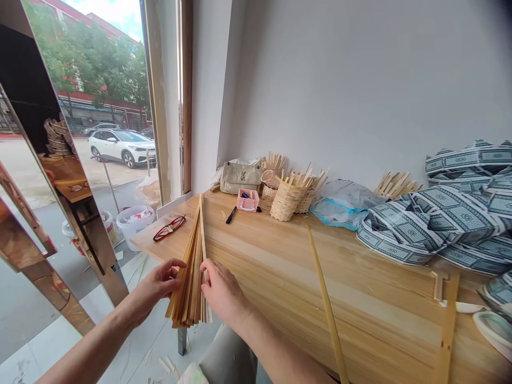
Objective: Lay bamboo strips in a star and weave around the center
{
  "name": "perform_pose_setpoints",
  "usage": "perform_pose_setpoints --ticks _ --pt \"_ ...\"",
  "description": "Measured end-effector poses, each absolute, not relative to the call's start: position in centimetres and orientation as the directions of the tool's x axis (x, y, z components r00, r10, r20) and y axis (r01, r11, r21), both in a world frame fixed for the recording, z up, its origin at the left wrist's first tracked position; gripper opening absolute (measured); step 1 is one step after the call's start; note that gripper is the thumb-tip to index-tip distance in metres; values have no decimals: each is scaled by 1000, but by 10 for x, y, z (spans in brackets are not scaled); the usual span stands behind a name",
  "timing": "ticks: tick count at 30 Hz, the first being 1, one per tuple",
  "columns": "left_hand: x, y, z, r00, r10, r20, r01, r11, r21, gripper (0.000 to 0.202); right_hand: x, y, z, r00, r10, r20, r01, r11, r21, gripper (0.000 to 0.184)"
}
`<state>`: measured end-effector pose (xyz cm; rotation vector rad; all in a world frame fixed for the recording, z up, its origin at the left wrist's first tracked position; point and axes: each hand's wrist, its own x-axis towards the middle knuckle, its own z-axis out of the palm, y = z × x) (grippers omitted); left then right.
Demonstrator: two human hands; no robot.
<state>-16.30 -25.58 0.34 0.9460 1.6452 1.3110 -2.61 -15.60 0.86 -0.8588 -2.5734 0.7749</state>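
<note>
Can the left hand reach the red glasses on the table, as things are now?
Probably yes: the red glasses lie ahead of the left hand, with nothing seen between, though that hand is at the strip bundle.

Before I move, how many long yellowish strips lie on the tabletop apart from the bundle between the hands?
2: one strip right of the right hand; another strip farther right, near the patterned bands. More may be hidden.

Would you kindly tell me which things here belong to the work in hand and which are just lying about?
Seemingly part of the work:
bundle of thin strips, left hand and right hand at its sides
long loose strip
woven baskets

Apparently just lying about:
red glasses
black pen
beige bag
pink basket
</note>
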Motion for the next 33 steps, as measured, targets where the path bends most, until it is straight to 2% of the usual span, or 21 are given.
perform_pose_setpoints --ticks 3,7,13,17,23,29,33 --pt "-162 -257 3 -393 904 -166 -14 175 984 28 -28 -159 8 -785 586 200 364 698 -617 26" --pt "-161 -258 -3 -394 908 -143 -61 130 990 29 -33 -164 8 -797 566 210 295 669 -682 18" --pt "-159 -260 -5 -459 878 -134 -133 81 988 30 -38 -168 11 -773 626 105 361 570 -738 14" --pt "-157 -259 -2 -515 845 -145 -121 96 988 31 -42 -169 15 -748 663 3 410 466 -784 13" --pt "-153 -258 3 -531 837 -130 -124 75 989 32 -44 -171 18 -726 686 -48 415 380 -827 12" --pt "-152 -258 6 -512 847 -142 -194 47 980 30 -43 -168 16 -737 661 -140 348 194 -917 13" --pt "-153 -257 5 -475 869 -141 -262 13 965 29 -44 -166 14 -731 635 -252 329 4 -944 8"
